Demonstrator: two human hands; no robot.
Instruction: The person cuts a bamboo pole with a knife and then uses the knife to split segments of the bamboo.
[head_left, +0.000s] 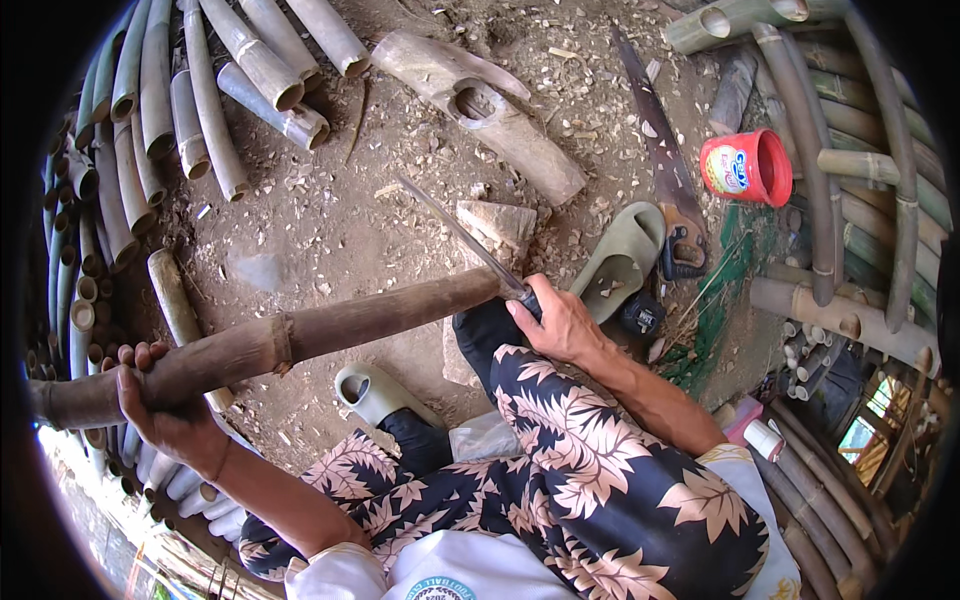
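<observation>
A long brown bamboo pole (350,330) slants across in front of me, its right end higher than its left. My left hand (170,420) is wrapped round it near the left end, fingers over the far side. In my right hand (565,320) is a knife with a dark handle and a long narrow blade (447,222) that points up and to the left. The blade's base lies close by the pole's right end; whether they touch I cannot tell. Behind that end stands a pale wooden block (497,225).
Cut bamboo poles (155,90) crowd the left. A thick log with a hole (430,75), a handsaw (665,160) and a red tub (775,170) lie farther off. Olive slides (620,265) and a small black block (642,315) are near my right hand. Bamboo framework (880,150) fills the right.
</observation>
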